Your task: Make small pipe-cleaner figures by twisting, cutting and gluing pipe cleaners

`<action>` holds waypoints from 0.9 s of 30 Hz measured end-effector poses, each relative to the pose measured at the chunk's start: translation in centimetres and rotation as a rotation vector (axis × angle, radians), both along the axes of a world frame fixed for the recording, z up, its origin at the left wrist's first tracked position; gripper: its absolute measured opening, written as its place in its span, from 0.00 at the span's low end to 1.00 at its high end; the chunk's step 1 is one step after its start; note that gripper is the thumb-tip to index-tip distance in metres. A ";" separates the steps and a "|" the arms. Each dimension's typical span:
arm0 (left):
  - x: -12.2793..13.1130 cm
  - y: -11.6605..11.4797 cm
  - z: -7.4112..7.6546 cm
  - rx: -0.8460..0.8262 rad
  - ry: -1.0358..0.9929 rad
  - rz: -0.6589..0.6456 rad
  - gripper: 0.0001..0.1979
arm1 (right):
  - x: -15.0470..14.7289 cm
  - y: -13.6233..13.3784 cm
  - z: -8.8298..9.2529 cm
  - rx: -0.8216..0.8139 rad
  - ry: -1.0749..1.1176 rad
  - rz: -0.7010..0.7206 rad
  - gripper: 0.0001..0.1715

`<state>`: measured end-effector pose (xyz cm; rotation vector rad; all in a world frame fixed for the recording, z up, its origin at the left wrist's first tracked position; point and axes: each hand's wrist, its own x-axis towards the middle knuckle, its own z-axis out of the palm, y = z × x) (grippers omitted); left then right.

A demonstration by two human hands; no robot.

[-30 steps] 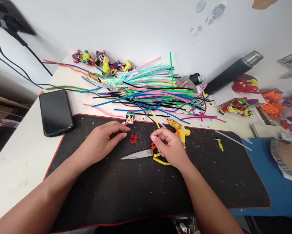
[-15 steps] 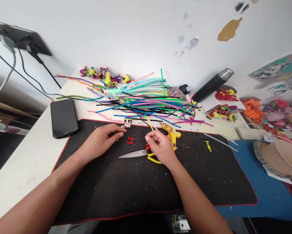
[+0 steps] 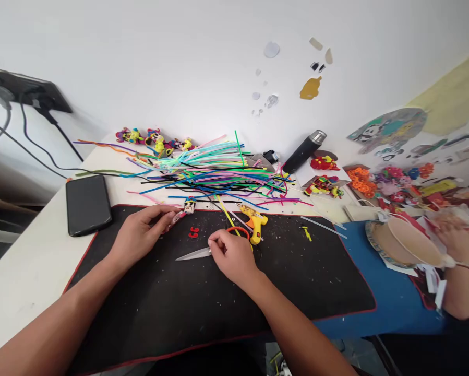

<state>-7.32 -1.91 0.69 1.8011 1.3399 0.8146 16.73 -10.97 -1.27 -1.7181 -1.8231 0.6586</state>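
Seen from the head camera: reaches with left hand (image 3: 142, 232) across a black mat (image 3: 167, 313), thumb and forefinger drawn narrow at a small pink-and-white piece (image 3: 178, 215) just beside a blue-topped doll head (image 3: 189, 206) near the mat's far edge. Gripped or merely touched, cannot tell; perhaps kept to a fingertip hold because of such small size. Holds right hand (image 3: 232, 253) low over the middle of the scissors (image 3: 194, 255), thumb and forefinger pinched close together, apparently for fine handling; cannot tell of anything between the tips. Blade left pointing toward left forearm, orange-red handle loop showing behind the fingers, probably laid there for easy pick-up. Keeps two red curls (image 3: 193, 234) on bare mat between both hands, side by side, likely for quick finding against the black. Parks a yellow glue gun (image 3: 258, 223) on its side beyond right hand, seemingly near enough for a short reach. Banks pipe cleaners (image 3: 211, 169) in a loose heap behind the mat, probably to free working space, and sets a phone (image 3: 88, 205) at far left, apparently out of the way. Shows at far right, well apart, a co-worker's hand (image 3: 458, 244).
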 end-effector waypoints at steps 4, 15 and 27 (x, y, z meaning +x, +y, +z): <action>-0.2 -0.5 0.8 0.018 0.067 0.024 0.23 | -0.3 -1.0 -0.1 0.017 -0.064 0.035 0.08; -1.0 0.2 -0.1 0.102 0.196 0.134 0.17 | 2.8 -2.0 1.6 0.007 0.195 -0.018 0.10; -1.1 0.9 -0.6 0.058 0.335 0.223 0.22 | 10.6 -0.3 0.1 0.126 0.340 -0.350 0.15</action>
